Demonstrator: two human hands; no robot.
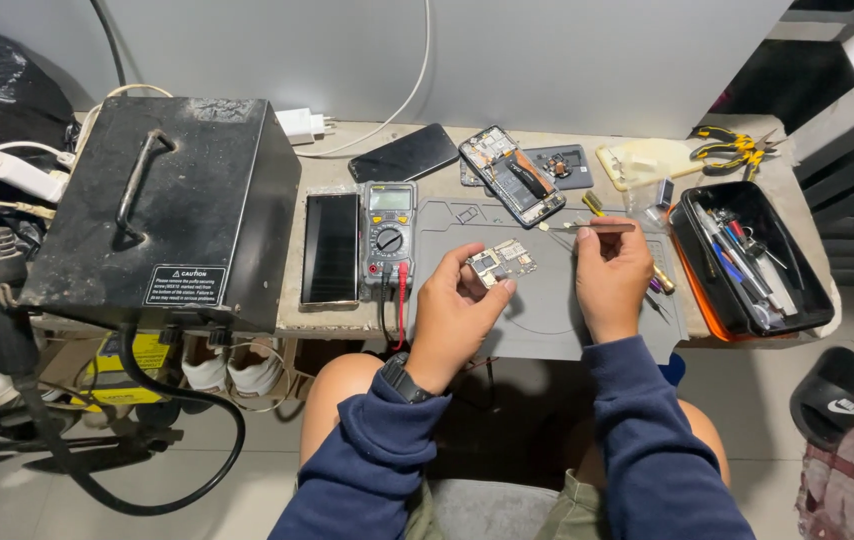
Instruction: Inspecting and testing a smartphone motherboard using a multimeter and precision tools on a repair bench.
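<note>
Two hands work over a grey mat (547,320): left hand (452,310) pinches a circuit board (500,263), right hand (609,278) fingers pinch tweezers (587,227).

Multimeter (388,232), black box (172,205) (handle on top)

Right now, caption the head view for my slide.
Left hand holds a small circuit board; right hand holds tweezers.
</note>
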